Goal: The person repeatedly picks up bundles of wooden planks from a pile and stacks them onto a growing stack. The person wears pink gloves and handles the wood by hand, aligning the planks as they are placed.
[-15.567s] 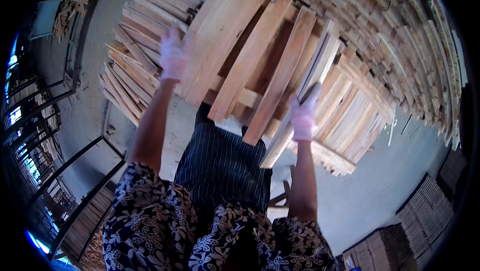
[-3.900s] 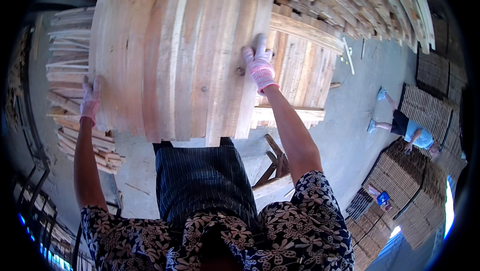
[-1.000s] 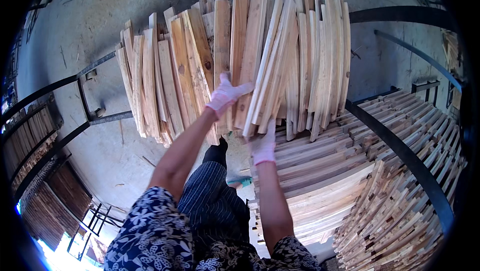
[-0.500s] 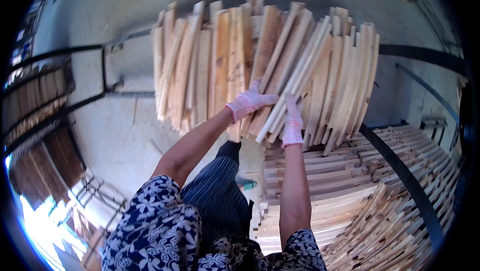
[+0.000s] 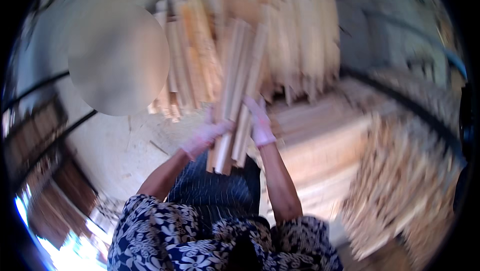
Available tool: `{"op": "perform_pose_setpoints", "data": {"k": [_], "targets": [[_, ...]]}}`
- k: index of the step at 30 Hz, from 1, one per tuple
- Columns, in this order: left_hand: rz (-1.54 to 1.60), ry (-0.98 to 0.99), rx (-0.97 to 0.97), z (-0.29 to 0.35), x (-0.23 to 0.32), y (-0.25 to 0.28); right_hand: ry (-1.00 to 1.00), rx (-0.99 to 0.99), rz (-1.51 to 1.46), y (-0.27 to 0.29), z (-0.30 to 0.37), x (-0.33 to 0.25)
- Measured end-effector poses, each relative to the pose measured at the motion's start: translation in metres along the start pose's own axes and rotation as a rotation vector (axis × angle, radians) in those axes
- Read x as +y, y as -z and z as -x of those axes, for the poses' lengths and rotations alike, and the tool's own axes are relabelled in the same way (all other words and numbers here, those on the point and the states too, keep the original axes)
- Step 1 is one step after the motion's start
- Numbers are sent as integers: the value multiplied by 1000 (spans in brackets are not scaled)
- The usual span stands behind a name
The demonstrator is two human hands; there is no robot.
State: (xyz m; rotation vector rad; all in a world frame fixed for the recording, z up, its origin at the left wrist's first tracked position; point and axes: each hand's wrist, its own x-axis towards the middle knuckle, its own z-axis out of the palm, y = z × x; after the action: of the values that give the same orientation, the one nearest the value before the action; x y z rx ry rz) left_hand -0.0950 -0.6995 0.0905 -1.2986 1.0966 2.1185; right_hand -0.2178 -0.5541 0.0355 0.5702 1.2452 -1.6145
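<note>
Between my two gloved hands is a small bundle of wooden strips (image 5: 235,86), its near ends over my lap and its far ends over the pile. My left hand (image 5: 207,133) wraps the bundle's left side near the bottom, thumb up along it. On the right side my right hand (image 5: 259,121) grips the strips a little higher. Both gloves are pale pink and blurred by motion. Beyond the bundle lies a wide pile of wooden strips (image 5: 305,36), set side by side with uneven ends.
To the right are long stacked boards (image 5: 315,156) and a heap of thin strips (image 5: 390,181). A dark metal bar (image 5: 400,101) crosses above them. At the left, dark bars (image 5: 45,158) frame more stacked wood (image 5: 40,126). A blurred round patch hides part of the far left.
My hands have drawn a bundle of strips off the pile and toward my body. The strips now stand more upright in view, and the whole view has shifted.
</note>
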Motion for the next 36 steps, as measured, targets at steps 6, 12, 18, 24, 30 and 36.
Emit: {"op": "perform_pose_setpoints", "data": {"k": [6,12,18,24,30,36], "targets": [[-184,-249,-2,34,-7,-14,347,-73,-20,-5,46,-19],[-597,-282,-286,48,-41,-81,636,37,-251,101,134,13],[-789,-127,-587,17,-84,-130,600,425,-471,168,195,85],[-849,117,-807,-25,-224,-220,654,790,-401,294,272,155],[-1125,144,-503,-90,-406,-314,-52,1121,293,459,270,208],[-799,30,-708,-135,-405,-261,-213,1354,616,544,261,238]]}}
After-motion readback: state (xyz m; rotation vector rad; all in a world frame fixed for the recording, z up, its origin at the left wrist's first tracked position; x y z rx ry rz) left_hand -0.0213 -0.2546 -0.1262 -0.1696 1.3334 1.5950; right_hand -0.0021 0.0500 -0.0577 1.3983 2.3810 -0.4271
